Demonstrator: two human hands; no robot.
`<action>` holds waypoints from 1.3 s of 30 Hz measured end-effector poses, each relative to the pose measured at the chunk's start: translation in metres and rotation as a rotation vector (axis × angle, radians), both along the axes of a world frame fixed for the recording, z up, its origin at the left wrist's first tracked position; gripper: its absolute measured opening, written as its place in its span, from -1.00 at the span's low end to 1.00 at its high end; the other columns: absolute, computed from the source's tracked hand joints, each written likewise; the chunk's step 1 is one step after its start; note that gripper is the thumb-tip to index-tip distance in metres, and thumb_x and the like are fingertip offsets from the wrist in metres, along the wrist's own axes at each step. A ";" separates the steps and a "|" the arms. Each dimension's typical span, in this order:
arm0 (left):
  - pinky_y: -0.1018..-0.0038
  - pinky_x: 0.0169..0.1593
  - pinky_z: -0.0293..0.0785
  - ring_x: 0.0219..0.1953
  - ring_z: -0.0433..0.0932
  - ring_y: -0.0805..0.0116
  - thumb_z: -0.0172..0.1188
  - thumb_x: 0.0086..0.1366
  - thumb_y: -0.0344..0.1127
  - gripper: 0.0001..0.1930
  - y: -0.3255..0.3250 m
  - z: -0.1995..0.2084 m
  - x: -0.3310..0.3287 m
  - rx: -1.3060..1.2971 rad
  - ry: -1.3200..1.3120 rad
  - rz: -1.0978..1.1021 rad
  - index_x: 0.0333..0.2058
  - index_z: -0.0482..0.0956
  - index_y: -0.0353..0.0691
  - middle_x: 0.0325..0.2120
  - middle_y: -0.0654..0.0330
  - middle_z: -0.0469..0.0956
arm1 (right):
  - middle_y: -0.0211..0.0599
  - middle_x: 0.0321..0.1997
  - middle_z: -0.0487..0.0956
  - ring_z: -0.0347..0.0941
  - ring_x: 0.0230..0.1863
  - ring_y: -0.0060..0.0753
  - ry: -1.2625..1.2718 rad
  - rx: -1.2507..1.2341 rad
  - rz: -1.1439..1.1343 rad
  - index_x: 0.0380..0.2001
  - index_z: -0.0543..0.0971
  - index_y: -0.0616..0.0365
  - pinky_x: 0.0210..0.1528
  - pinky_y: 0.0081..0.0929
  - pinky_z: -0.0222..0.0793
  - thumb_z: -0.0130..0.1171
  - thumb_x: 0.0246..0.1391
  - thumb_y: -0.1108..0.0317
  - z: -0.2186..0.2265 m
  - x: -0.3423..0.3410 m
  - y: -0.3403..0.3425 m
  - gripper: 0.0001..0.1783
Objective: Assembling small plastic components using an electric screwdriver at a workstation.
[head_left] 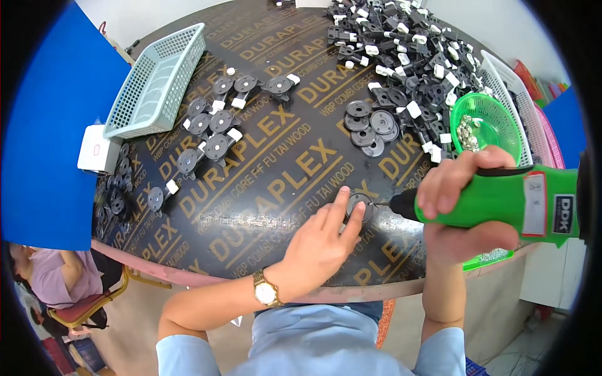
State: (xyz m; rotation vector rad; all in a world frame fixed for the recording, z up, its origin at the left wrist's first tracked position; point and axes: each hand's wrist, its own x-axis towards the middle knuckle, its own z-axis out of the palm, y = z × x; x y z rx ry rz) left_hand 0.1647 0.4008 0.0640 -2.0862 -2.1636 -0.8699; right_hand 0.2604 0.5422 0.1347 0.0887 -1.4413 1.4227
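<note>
My right hand (pixel 454 200) is wrapped round a green and black power screwdriver (pixel 495 203), held level with its nose pointing left. The thin bit (pixel 381 204) reaches the edge of a small round black plastic disc (pixel 366 214) lying on the dark table. With thumb and forefinger my left hand (pixel 321 241) holds this disc down from its left side; the other fingers lie alongside. Whether a screw sits under the bit is too small to tell. Just beyond lies a cluster of similar black discs (pixel 370 125).
Black parts with white tabs (pixel 407 56) are heaped at the far right. Beside them a green basket (pixel 483 113) holds small metal pieces. Several assembled wheel-like parts (pixel 217 146) lie left of centre, near a pale basket (pixel 119 128) and a white box (pixel 99 150). Another person (pixel 66 276) sits at lower left.
</note>
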 end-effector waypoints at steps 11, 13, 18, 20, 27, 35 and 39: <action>0.41 -0.14 0.38 -0.05 0.40 0.18 0.26 -0.09 -0.28 -0.45 0.000 0.001 0.001 0.002 0.256 0.058 -0.04 0.43 -0.27 0.06 0.00 0.31 | -0.46 -0.63 0.30 0.21 -0.72 -0.65 -0.141 0.010 -0.074 -0.10 0.25 0.15 -0.70 -0.69 0.20 -0.01 -0.21 -0.44 -0.005 -0.007 -0.004 -0.12; 0.41 -0.14 0.39 -0.04 0.39 0.18 0.26 -0.09 -0.28 -0.45 0.000 0.000 0.002 0.005 0.243 0.060 -0.05 0.43 -0.27 0.08 0.00 0.29 | -0.46 -0.63 0.30 0.21 -0.72 -0.65 -0.142 0.035 -0.054 -0.10 0.26 0.15 -0.71 -0.69 0.19 0.00 -0.21 -0.43 -0.004 -0.006 -0.007 -0.13; 0.40 -0.17 0.39 -0.08 0.39 0.17 0.25 -0.07 -0.31 -0.46 -0.001 0.000 0.001 0.035 0.217 0.050 -0.04 0.42 -0.30 -0.01 0.03 0.32 | -0.45 -0.65 0.30 0.21 -0.72 -0.62 -0.283 -0.014 -0.118 -0.15 0.26 0.14 -0.73 -0.67 0.15 0.14 -0.20 -0.34 0.001 -0.013 -0.016 -0.20; 0.40 -0.20 0.41 -0.13 0.40 0.18 0.24 -0.05 -0.33 -0.47 -0.001 0.001 0.001 0.079 0.195 0.039 -0.03 0.41 -0.32 -0.09 0.06 0.35 | -0.42 -0.65 0.29 0.21 -0.71 -0.59 -0.255 -0.099 -0.041 -0.19 0.28 0.15 -0.71 -0.64 0.15 0.23 -0.18 -0.24 0.000 -0.018 -0.021 -0.27; 0.43 -0.31 0.44 -0.33 0.35 0.24 0.04 -0.01 -0.46 -0.43 -0.006 0.005 0.003 -0.092 -0.005 -0.057 0.06 0.25 -0.47 -0.41 0.13 0.28 | -0.36 -0.60 0.34 0.27 -0.63 -0.55 -0.268 -0.021 -0.286 -0.19 0.29 0.26 -0.59 -0.61 0.24 0.23 -0.03 -0.01 -0.007 -0.022 -0.026 -0.42; 0.38 -0.35 0.42 -0.36 0.37 0.17 0.13 0.02 -0.43 -0.48 -0.006 0.004 -0.001 -0.101 -0.022 -0.053 0.03 0.32 -0.33 -0.42 0.13 0.27 | -0.39 -0.61 0.35 0.30 -0.65 -0.57 -0.185 -0.099 -0.217 -0.12 0.26 0.20 -0.64 -0.64 0.24 0.24 -0.19 -0.23 0.014 -0.001 -0.006 -0.21; 0.35 -0.31 0.40 -0.33 0.38 0.15 0.16 -0.04 -0.52 -0.47 -0.006 -0.001 -0.008 -0.076 -0.134 -0.066 -0.01 0.38 -0.13 -0.32 0.10 0.31 | -0.42 -0.59 0.31 0.25 -0.65 -0.60 -0.157 -0.026 -0.414 -0.09 0.25 0.11 -0.64 -0.66 0.18 -0.05 -0.12 -0.44 0.033 0.068 0.034 -0.17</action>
